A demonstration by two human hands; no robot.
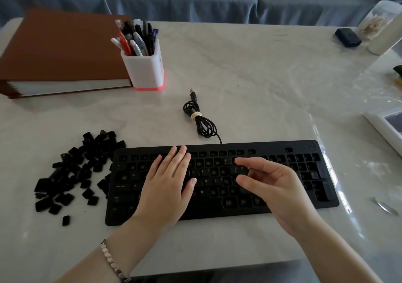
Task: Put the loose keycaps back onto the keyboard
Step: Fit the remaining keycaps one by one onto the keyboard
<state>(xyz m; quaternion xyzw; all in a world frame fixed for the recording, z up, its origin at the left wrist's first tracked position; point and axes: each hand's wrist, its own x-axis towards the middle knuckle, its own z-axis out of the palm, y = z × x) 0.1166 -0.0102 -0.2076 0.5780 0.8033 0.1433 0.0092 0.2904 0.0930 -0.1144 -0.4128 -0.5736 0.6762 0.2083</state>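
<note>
A black keyboard (pixel 272 198) lies at the front of the white table, with many bare key sockets and some caps in place. Several loose black keycaps (pixel 71 174) are heaped just left of it, one stray cap (pixel 66 220) nearer me. My left hand (pixel 165 187) lies flat, fingers straight, on the keyboard's left-middle keys. My right hand (pixel 274 187) hovers over the right-middle rows, thumb and index finger pinching a black keycap (pixel 242 170) low over the keys.
The keyboard's bundled USB cable (pixel 200 119) lies behind it. A brown binder (pixel 61 52) and a white pen holder (pixel 144 65) stand back left. A small black box (pixel 347 37) and a white container (pixel 378 28) are back right. A metal tool (pixel 383 206) and a white tray (pixel 385 128) sit right.
</note>
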